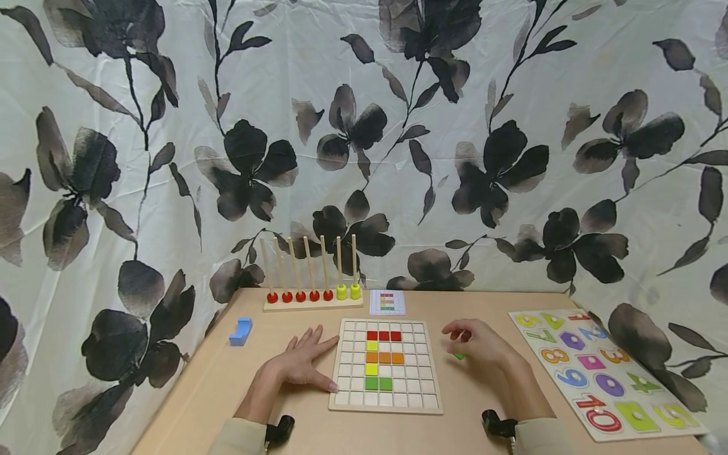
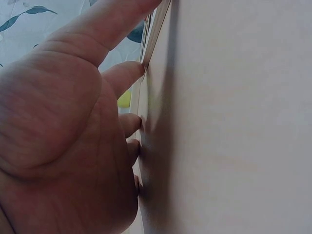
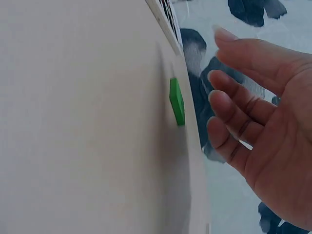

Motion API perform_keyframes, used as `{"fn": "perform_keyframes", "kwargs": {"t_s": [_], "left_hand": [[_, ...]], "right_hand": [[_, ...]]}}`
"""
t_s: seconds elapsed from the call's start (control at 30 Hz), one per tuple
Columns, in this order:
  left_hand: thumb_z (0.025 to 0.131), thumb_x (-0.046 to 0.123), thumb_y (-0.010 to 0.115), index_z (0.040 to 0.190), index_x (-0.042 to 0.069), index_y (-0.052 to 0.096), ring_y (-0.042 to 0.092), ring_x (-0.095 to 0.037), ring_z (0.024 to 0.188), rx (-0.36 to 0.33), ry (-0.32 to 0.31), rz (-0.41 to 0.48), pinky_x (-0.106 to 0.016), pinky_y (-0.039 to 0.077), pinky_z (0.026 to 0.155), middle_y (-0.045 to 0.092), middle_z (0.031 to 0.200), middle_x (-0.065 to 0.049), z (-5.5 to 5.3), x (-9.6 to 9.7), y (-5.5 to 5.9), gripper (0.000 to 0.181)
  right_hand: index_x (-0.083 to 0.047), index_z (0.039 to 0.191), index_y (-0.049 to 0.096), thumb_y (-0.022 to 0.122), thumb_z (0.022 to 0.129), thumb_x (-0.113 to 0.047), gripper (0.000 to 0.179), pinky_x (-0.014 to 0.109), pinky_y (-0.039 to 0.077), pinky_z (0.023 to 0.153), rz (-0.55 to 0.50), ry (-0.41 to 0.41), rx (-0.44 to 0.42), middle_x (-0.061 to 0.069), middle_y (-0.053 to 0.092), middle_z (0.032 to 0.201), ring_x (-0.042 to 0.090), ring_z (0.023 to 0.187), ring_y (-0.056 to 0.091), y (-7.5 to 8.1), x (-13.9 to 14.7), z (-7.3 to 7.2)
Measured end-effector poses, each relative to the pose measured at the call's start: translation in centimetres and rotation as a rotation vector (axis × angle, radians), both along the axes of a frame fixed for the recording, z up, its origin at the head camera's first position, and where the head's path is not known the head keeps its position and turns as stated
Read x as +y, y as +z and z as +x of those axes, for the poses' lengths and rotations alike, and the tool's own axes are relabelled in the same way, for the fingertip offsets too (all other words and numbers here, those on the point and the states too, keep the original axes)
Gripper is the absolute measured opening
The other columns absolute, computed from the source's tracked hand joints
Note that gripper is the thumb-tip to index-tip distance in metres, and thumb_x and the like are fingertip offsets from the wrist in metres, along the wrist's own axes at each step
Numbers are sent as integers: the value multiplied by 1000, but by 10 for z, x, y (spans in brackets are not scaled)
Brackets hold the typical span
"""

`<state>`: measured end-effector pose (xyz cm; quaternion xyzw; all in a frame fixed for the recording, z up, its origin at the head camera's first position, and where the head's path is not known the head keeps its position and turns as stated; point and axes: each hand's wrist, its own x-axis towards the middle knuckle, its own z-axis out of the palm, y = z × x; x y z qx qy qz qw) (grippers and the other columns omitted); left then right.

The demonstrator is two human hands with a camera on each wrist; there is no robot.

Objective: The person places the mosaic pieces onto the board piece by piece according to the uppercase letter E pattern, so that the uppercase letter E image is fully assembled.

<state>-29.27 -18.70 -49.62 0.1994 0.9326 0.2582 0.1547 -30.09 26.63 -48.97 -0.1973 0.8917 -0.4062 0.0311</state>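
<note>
A wooden grid board (image 1: pixel 415 368) lies on the table, with red, yellow, orange and green square tiles in some of its cells. My left hand (image 1: pixel 300 364) rests at its left side, fingers spread on the tabletop, the thumb and index fingertip touching the frame. In the left wrist view the palm (image 2: pixel 48 117) faces the camera and holds nothing. To the board's right, my right hand (image 1: pixel 482 342) hovers over a loose green tile (image 3: pixel 176 101). Its fingers (image 3: pixel 239 102) are loosely bent and stand apart from the tile, which lies on the table.
Behind the board lies a small pattern card (image 1: pixel 400 303). A peg rack (image 1: pixel 313 305) with red and yellow beads stands at the back left, near a blue block (image 1: pixel 241 331). A number puzzle board (image 1: pixel 574 385) covers the right side. A floral cloth (image 1: pixel 409 189) hangs behind the table.
</note>
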Motion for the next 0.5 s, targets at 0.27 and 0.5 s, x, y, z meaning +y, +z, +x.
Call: {"fn": "perform_keyframes", "kwargs": {"t_s": [0.27,0.5], "left_hand": [[71,59,89,161,27,41,4,-45,162,-4,2,3,-69,0,127,11,174,-21,1,1,1,108],[70,60,89,161,27,41,4,-45,161,2,0,-1,-69,0,127,11,174,-22,1,0,1,108]], "right_hand": [[0,113,73,86,83,-10,34,23,47,73,46,12,-19,11,69,98,14,85,56,-9,15,2],[-2,106,74,87,82,-7,29,25,48,70,71,-42,-72,8,68,94,20,85,56,-14,17,2]]}}
